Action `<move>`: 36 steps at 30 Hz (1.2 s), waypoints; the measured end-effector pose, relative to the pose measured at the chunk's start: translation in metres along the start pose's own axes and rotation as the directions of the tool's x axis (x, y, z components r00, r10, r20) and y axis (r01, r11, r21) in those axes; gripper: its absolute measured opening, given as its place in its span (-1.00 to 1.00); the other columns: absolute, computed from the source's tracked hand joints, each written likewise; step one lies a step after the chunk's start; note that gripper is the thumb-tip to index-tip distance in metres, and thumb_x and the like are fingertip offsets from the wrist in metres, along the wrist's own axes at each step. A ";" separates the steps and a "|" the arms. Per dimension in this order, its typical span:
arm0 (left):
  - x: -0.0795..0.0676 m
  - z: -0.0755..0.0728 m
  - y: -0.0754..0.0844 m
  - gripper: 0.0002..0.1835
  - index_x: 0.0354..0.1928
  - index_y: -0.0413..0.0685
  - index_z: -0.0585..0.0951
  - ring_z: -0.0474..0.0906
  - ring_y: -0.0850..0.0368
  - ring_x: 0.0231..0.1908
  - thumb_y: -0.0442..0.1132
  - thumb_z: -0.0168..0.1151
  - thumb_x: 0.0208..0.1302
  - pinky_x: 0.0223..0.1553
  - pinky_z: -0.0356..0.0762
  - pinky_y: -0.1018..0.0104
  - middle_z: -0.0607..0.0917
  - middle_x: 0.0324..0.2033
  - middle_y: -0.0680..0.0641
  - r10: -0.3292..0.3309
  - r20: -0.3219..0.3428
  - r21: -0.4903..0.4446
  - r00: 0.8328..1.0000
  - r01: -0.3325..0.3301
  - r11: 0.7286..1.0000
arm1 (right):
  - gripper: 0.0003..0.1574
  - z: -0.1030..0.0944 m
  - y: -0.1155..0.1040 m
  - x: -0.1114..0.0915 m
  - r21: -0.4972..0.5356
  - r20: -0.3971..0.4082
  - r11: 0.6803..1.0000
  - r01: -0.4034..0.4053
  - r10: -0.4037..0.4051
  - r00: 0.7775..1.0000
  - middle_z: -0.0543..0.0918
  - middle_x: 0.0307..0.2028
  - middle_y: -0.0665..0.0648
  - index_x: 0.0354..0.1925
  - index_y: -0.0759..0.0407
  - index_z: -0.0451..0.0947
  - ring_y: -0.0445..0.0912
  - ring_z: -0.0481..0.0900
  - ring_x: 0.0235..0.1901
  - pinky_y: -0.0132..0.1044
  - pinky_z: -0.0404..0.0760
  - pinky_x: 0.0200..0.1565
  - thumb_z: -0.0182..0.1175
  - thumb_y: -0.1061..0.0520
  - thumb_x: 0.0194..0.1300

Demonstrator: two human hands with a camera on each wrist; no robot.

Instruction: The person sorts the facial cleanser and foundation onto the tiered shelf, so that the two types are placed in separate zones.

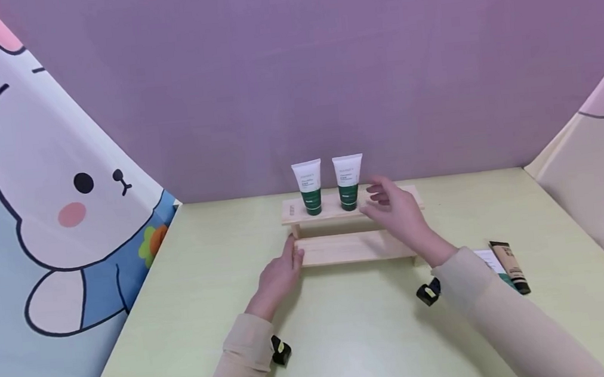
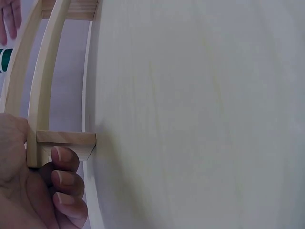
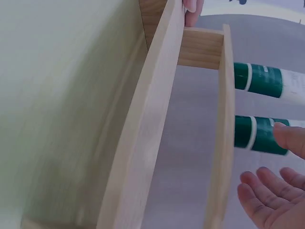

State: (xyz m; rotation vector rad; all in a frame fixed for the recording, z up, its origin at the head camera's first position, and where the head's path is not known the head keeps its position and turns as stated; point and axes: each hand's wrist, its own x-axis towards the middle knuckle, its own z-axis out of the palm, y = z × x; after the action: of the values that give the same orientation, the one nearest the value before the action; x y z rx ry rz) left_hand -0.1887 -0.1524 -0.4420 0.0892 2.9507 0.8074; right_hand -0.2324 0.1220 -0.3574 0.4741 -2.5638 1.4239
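Observation:
A two-tier wooden rack (image 1: 339, 249) stands on the table, its upper shelf set behind the lower one. My left hand (image 1: 281, 272) grips the lower shelf's left end, and in the left wrist view its fingers (image 2: 66, 183) curl by the end support. Two white-and-green squeeze tubes stand upright on their caps on the upper shelf: a left tube (image 1: 310, 188) and a right tube (image 1: 347, 182). Just right of the right tube is my right hand (image 1: 398, 213), fingers apart and holding nothing. In the right wrist view its thumb (image 3: 291, 139) overlaps that tube (image 3: 257, 135); contact is unclear.
On the table to the right lie a tan tube with a black cap (image 1: 510, 267) and a white-and-green tube (image 1: 490, 262), partly hidden by my right sleeve. A purple backdrop (image 1: 325, 78) rises behind the table (image 1: 221, 249), with a rabbit-print cloth (image 1: 38, 193) on the left.

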 end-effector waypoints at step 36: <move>0.003 0.000 -0.002 -0.34 0.54 0.05 0.00 0.55 -0.35 0.03 0.16 -0.31 0.55 -0.07 0.50 -0.19 0.54 0.14 -0.39 -0.009 0.007 -0.039 1.000 0.009 0.999 | -0.61 -0.128 0.104 -0.152 -0.554 0.137 0.804 -0.214 0.342 0.930 0.60 -0.45 0.24 -0.21 0.45 0.51 0.10 0.54 -0.48 -0.05 0.47 -0.46 0.36 0.15 0.17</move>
State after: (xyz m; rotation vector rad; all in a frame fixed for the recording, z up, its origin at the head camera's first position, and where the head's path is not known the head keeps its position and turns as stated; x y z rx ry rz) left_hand -0.1920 -0.1540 -0.4435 0.0762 2.9252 0.8609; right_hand -0.1275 0.3107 -0.4176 0.1781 -3.1574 0.6705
